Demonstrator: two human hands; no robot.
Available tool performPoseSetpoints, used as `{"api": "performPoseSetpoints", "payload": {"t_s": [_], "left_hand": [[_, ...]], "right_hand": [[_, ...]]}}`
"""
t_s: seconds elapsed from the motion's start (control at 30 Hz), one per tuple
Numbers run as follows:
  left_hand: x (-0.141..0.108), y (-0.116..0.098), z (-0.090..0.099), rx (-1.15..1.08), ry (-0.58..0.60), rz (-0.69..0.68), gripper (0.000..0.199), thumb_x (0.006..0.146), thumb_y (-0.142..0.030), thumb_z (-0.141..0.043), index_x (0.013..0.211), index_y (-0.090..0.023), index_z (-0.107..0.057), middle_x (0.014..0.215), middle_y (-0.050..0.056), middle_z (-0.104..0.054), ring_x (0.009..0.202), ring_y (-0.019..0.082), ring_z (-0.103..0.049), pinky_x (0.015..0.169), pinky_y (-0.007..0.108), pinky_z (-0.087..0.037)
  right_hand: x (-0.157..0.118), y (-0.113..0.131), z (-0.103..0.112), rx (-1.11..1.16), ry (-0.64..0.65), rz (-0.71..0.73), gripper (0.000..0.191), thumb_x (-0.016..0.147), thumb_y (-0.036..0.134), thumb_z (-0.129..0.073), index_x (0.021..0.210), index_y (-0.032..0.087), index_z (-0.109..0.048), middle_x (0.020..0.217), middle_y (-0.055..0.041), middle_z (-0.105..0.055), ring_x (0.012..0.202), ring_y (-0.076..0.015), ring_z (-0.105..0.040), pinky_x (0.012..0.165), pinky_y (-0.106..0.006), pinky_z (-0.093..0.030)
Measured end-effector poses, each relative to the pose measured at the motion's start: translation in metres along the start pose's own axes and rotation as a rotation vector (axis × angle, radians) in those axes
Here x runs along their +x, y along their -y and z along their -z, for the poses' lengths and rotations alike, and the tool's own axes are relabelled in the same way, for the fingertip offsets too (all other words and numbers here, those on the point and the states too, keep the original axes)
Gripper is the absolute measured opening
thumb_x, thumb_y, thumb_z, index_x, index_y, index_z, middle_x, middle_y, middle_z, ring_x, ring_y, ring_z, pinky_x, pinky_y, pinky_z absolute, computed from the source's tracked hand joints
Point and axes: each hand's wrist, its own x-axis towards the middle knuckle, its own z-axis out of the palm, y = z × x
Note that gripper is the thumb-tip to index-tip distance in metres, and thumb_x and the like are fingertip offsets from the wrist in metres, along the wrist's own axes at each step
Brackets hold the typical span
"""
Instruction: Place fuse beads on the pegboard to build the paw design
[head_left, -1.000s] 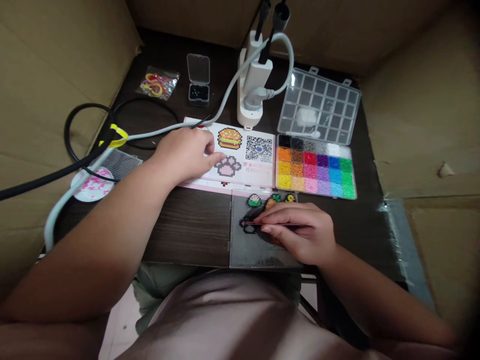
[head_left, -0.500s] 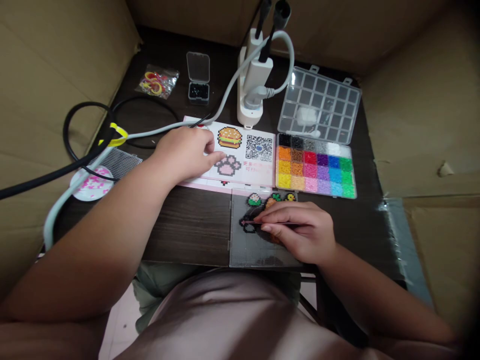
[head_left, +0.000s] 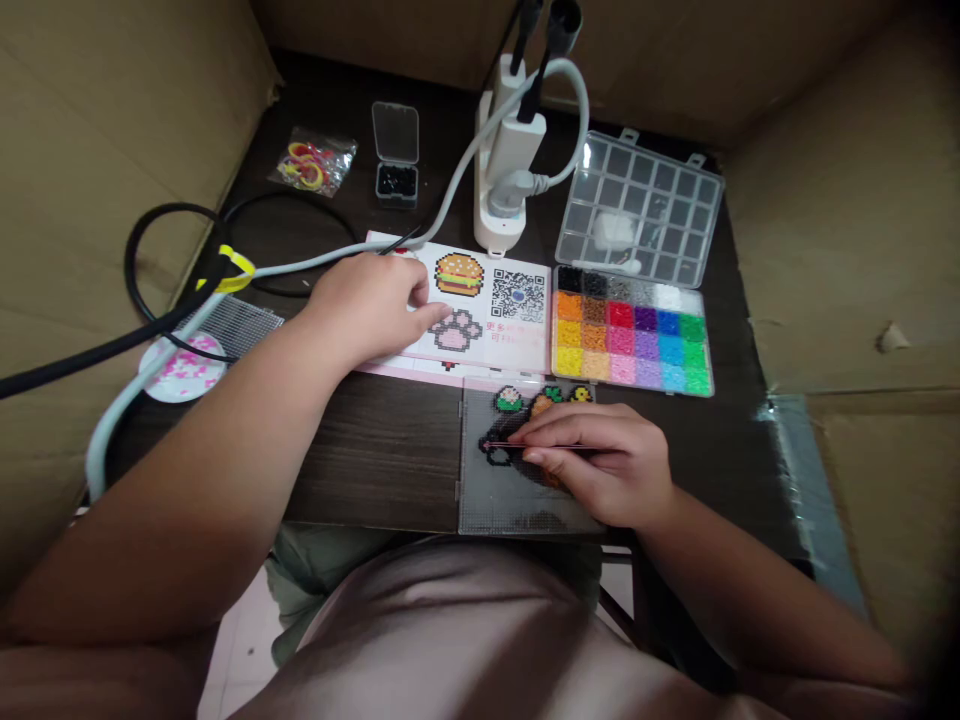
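Note:
My right hand (head_left: pixel 611 460) is closed in a pinch around pink tweezers (head_left: pixel 559 447). Their tip is over a black bead outline (head_left: pixel 499 455) on the clear pegboard (head_left: pixel 495 510). A pink bead seems to sit at that tip, too small to be sure. Finished-looking bead figures, such as a green-and-white one (head_left: pixel 510 399), line the board's top; my hand partly hides an orange one (head_left: pixel 541 405). My left hand (head_left: pixel 379 310) rests on the pattern sheet (head_left: pixel 517 345), thumb apart from the fingers, beside the printed pink paw (head_left: pixel 457 330). Its other fingers are partly hidden.
A sorted bead box (head_left: pixel 634 330) lies open at right, its lid (head_left: pixel 637 210) tilted back. Behind the sheet stands a power strip (head_left: pixel 499 190) with looping cables (head_left: pixel 300 262). A small case of black beads (head_left: pixel 397 183), a bag (head_left: pixel 313 163) and a round dish (head_left: pixel 184 368) are around.
Almost nothing differs. Both hands keep their places, with the tweezers' tip still over the black outline; the view shifts very slightly.

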Motion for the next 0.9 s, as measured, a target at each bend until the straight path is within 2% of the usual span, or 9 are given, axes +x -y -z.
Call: {"api": "performPoseSetpoints", "payload": {"t_s": [0.13,0.6,0.9], "left_hand": [[-0.0003,-0.0007,0.0006,-0.005,0.006,0.006,0.044,0.091,-0.064,-0.061,0.104,-0.026,-0.079,0.099,0.011,-0.080,0.100,0.033,-0.073,0.083,0.042,-0.052],[0.0000,0.0003,0.0004,-0.031,0.016,-0.007,0.043,0.091,-0.064,-0.062,0.104,-0.026,-0.078,0.099,0.012,-0.079,0.099,0.032,-0.073,0.082,0.042,-0.051],[-0.0004,0.0007,-0.0012,-0.063,-0.015,-0.023,0.039,0.089,-0.061,-0.064,0.100,-0.026,-0.078,0.095,0.011,-0.078,0.099,0.032,-0.072,0.086,0.043,-0.052]], "right_hand": [[-0.0002,-0.0002,0.0000,0.008,-0.004,0.002,0.012,0.089,0.006,-0.080,0.092,0.018,-0.082,0.086,-0.0084,-0.085,0.078,-0.0178,-0.083,0.076,-0.026,-0.068],[0.0010,0.0007,0.0005,-0.007,-0.002,0.005,0.009,0.092,0.010,-0.079,0.091,0.018,-0.082,0.085,-0.0087,-0.085,0.076,-0.0182,-0.083,0.074,-0.028,-0.069],[0.0007,0.0000,0.0002,-0.010,0.005,0.023,0.010,0.091,0.008,-0.079,0.091,0.017,-0.082,0.084,-0.0089,-0.085,0.077,-0.0178,-0.083,0.075,-0.026,-0.069]]}}
